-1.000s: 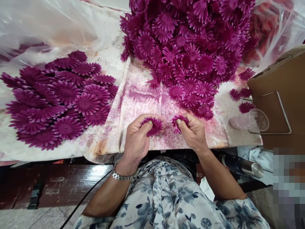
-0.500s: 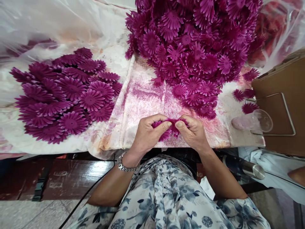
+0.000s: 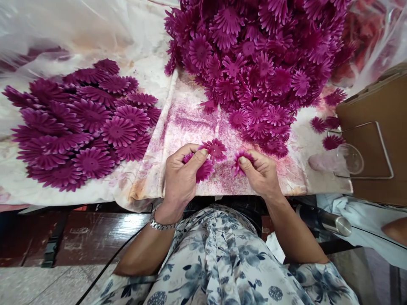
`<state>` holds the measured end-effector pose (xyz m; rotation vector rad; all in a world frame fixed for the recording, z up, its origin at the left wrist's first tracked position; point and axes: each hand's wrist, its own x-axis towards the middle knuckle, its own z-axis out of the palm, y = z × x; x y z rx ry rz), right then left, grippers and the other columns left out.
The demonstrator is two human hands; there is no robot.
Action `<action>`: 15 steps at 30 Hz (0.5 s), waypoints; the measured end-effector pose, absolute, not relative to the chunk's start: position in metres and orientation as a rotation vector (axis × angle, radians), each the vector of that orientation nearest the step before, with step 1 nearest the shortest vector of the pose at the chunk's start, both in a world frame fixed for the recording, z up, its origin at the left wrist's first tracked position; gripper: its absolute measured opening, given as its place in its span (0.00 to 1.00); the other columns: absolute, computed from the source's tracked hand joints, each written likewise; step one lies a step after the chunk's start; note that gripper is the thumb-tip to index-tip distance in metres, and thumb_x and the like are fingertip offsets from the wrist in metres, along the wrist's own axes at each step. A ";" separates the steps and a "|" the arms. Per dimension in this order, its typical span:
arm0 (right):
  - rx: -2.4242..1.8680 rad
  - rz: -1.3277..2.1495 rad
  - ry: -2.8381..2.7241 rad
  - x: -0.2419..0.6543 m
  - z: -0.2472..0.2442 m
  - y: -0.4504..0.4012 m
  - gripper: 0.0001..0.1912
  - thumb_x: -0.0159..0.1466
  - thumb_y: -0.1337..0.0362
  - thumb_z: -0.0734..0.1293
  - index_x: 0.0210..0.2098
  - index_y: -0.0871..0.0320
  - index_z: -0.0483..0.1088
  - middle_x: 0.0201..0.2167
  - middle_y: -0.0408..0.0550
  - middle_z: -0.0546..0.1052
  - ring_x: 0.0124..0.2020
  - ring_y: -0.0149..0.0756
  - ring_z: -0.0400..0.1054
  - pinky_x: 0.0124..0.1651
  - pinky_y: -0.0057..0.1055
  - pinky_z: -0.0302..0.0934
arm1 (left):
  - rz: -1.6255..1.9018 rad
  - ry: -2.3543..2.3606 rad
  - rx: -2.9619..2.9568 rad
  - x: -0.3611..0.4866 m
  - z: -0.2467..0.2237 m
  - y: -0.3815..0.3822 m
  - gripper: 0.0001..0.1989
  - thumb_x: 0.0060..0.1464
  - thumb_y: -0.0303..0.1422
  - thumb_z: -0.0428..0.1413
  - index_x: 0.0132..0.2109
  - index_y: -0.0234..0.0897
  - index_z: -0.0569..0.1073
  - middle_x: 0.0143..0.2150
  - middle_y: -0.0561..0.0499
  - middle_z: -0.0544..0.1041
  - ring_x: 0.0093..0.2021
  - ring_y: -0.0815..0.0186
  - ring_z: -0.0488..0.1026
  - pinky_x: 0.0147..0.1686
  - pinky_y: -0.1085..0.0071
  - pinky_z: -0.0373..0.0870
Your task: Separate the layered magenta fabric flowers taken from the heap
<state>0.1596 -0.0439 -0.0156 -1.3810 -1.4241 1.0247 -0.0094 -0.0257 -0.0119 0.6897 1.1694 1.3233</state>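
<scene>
Between the thumb and fingers of my left hand [image 3: 182, 180] are purple artificial flower heads [image 3: 217, 150], one sticking out beyond the fingertips and another below the thumb. My right hand [image 3: 262, 173] pinches a separate small purple flower head [image 3: 241, 162] by its petals. A short gap of speckled cloth lies between the two hands, just above the table's front edge. Ahead of them rises a tall heap of loose purple flower heads [image 3: 235, 67]. To the left lies a lower pile of wider, flatter purple flowers [image 3: 92, 116].
A stained cloth [image 3: 193, 123] covers the table. At the right stand a clear plastic cup [image 3: 349, 159] lying on its side, a bent wire frame [image 3: 386, 148] and a cardboard box [image 3: 372, 110]. Clear plastic sheeting [image 3: 63, 25] spreads at the back left. Another person's arm [image 3: 396, 231] shows at the right edge.
My hands have moved apart from pinching flower heads together. The left has gone left with flower heads; the right keeps one.
</scene>
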 end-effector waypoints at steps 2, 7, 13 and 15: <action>-1.370 0.990 -1.451 0.158 -0.016 -0.043 0.20 0.64 0.54 0.61 0.20 0.57 0.61 0.16 0.37 0.60 0.18 0.23 0.53 0.21 0.25 0.48 | 1.327 1.173 0.697 -0.008 -0.014 -0.026 0.07 0.42 0.33 0.64 0.26 0.35 0.74 0.19 0.58 0.65 0.18 0.77 0.59 0.17 0.81 0.58; -1.309 1.030 -1.435 0.153 -0.010 -0.043 0.24 0.64 0.52 0.60 0.17 0.57 0.58 0.13 0.38 0.60 0.15 0.23 0.52 0.18 0.24 0.47 | 1.352 1.262 0.861 -0.004 -0.017 -0.026 0.08 0.45 0.35 0.62 0.26 0.36 0.74 0.20 0.58 0.66 0.20 0.75 0.59 0.20 0.79 0.58; -1.395 0.929 -1.589 0.147 -0.006 -0.043 0.21 0.64 0.54 0.61 0.18 0.57 0.58 0.14 0.37 0.59 0.17 0.23 0.52 0.21 0.25 0.46 | 1.306 1.269 1.098 0.004 -0.015 -0.030 0.08 0.48 0.36 0.61 0.28 0.37 0.76 0.22 0.56 0.70 0.23 0.73 0.62 0.25 0.77 0.61; -1.434 0.854 -1.638 0.146 -0.007 -0.042 0.22 0.64 0.54 0.60 0.18 0.57 0.57 0.14 0.37 0.57 0.17 0.23 0.51 0.21 0.26 0.46 | 1.300 1.186 1.047 0.004 -0.017 -0.031 0.08 0.48 0.37 0.61 0.28 0.37 0.76 0.22 0.56 0.71 0.23 0.73 0.63 0.24 0.77 0.61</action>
